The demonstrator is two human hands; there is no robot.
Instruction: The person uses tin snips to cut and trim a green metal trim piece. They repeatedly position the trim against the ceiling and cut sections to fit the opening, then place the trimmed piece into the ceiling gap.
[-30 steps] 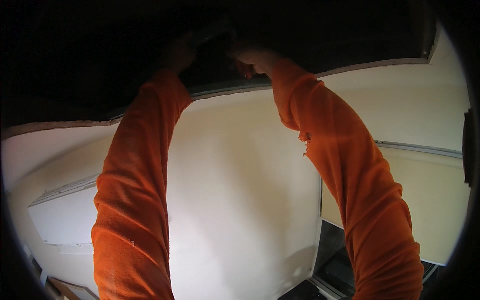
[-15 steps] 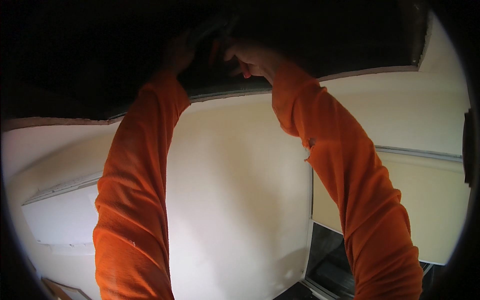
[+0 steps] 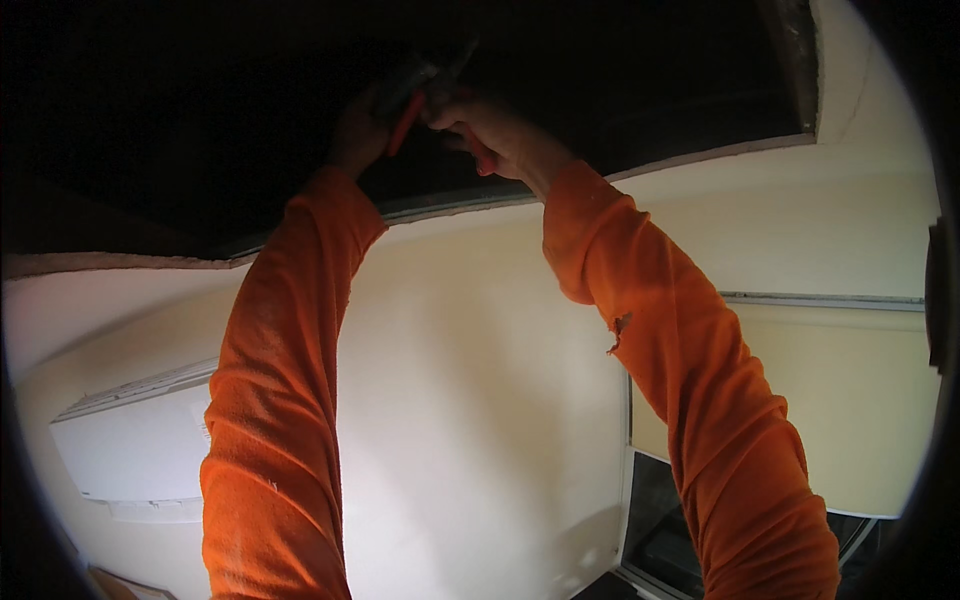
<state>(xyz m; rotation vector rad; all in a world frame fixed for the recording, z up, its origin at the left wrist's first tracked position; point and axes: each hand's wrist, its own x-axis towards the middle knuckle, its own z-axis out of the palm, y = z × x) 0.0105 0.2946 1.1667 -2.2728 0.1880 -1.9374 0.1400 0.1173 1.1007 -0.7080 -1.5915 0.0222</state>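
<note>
Both my arms, in torn orange sleeves, reach up into a dark ceiling opening (image 3: 200, 120). My right hand (image 3: 495, 135) is closed on a red-handled plier-like tool (image 3: 405, 122), one handle showing below my fingers and the other to their left. The tool's metal end is dim in the shadow. My left hand (image 3: 358, 130) is raised beside it, fingers closed round something dark (image 3: 405, 85) that I cannot make out, touching or very near the tool.
The opening's rough edge (image 3: 720, 152) runs above a pale wall (image 3: 460, 380). A white wall-mounted air conditioner (image 3: 125, 445) is at left. At right are a cream blind (image 3: 830, 400), a dark window (image 3: 650, 520) below it and a metal rail (image 3: 820, 300).
The ceiling opening and both hands sit a little lower in the picture. The tool's red handles show more clearly, and my right hand has shifted slightly left.
</note>
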